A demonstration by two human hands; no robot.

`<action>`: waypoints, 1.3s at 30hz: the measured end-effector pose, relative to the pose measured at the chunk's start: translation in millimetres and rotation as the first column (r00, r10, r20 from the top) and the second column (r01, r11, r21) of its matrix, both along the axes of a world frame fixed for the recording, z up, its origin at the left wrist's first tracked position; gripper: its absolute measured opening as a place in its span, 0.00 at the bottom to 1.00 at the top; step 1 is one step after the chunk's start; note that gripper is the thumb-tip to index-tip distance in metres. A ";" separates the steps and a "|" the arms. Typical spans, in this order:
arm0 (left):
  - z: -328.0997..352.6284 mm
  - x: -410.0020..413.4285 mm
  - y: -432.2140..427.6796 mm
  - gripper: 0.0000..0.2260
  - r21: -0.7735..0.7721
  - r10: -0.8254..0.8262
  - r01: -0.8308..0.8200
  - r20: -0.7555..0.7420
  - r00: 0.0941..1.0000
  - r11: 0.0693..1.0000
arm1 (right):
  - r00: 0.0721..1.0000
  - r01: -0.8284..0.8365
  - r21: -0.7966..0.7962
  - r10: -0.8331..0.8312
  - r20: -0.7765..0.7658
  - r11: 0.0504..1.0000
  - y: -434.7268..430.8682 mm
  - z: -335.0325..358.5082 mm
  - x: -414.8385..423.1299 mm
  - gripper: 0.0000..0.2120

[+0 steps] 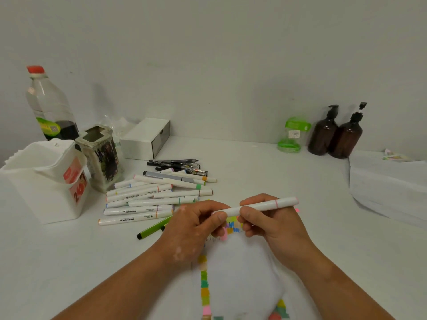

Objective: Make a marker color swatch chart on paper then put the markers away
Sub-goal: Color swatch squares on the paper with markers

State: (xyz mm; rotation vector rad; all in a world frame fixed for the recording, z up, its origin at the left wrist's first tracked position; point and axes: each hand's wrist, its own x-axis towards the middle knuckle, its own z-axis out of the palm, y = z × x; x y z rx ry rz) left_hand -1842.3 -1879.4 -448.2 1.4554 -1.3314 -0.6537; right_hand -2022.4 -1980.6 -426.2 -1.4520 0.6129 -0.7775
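the paper (240, 269) lies flat before the person, swatches running down its left edge and across the top. the marker pile (152, 197) waits just beyond for easy reach. the left hand (196, 225) and right hand (268, 222) both pinch one pink-banded marker (258, 206) level above the sheet, likely capping or uncapping it.

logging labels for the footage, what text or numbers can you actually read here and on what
"MARKER": barrels of the white markers piled on the table.
"240", partly legible: red sticker on the white plastic bin.
Price-like tag on the green container: too blurred to read.
Green label on the clear bottle: unreadable.
Pink-banded marker held in both hands: no print visible.
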 end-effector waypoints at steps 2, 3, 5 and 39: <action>1.3 0.5 3.9 0.06 -0.002 0.056 -0.057 -0.082 0.995 0.998 | 0.998 0.037 0.039 -0.035 -0.046 0.999 -1.3 2.7 -3.2 0.11; 3.2 3.3 8.9 0.06 -0.009 0.093 -0.095 -0.123 0.988 0.995 | 0.993 0.077 0.043 -0.073 -0.089 0.996 -1.2 5.5 -6.7 0.14; 7.3 14.2 27.7 0.08 -0.041 0.156 -0.166 -0.183 0.971 0.985 | 0.962 0.165 -0.024 -0.166 -0.216 0.986 3.5 12.6 -14.9 0.15; -291.7 133.9 482.6 0.07 0.879 0.959 -0.457 0.000 0.285 0.136 | 0.692 -0.584 -0.267 0.298 -0.657 0.766 324.7 -191.7 104.9 0.03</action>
